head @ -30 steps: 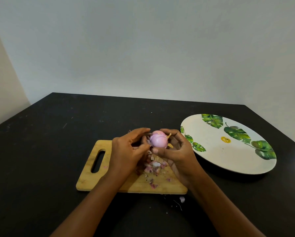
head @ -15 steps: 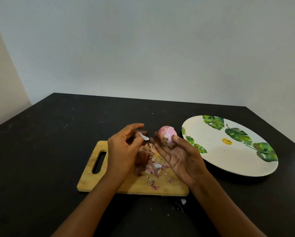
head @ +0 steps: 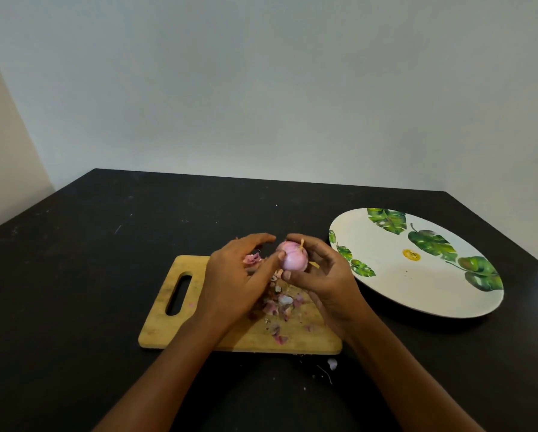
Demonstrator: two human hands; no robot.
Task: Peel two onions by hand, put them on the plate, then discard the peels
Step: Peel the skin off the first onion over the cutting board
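small pink-purple peeled onion (head: 292, 259) is held up in the air over the far edge of the board, not on the plate. a thin tan stem tip sticks up from its top. right hand (head: 327, 285) has its grip curled round the onion, fingers behind and over it, thumb under the front. left hand (head: 233, 282) is just beside it: thumb tip touches the onion's left side, the other fingers arch loosely above, grip wide and closed on nothing that i can see.

below the hands is a heap of pink and white onion peels (head: 280, 304), lying on the light wooden rectangular cutting board (head: 155, 332). the board's slotted handle points left. one crumpled pink peel piece (head: 251, 259) shows at the board's far edge, behind the left hand. one small pale peel scrap (head: 332, 364) lies on the worktop just off the board's near right corner, with a few tiny specks round it.

round white plate with green leaf print (head: 417, 285) sits to the right of the board, near it but apart. there is a small yellow mark near its middle and no onion on it. everything rests on the matte black worktop (head: 74, 275), which is pushed into a corner of pale walls.
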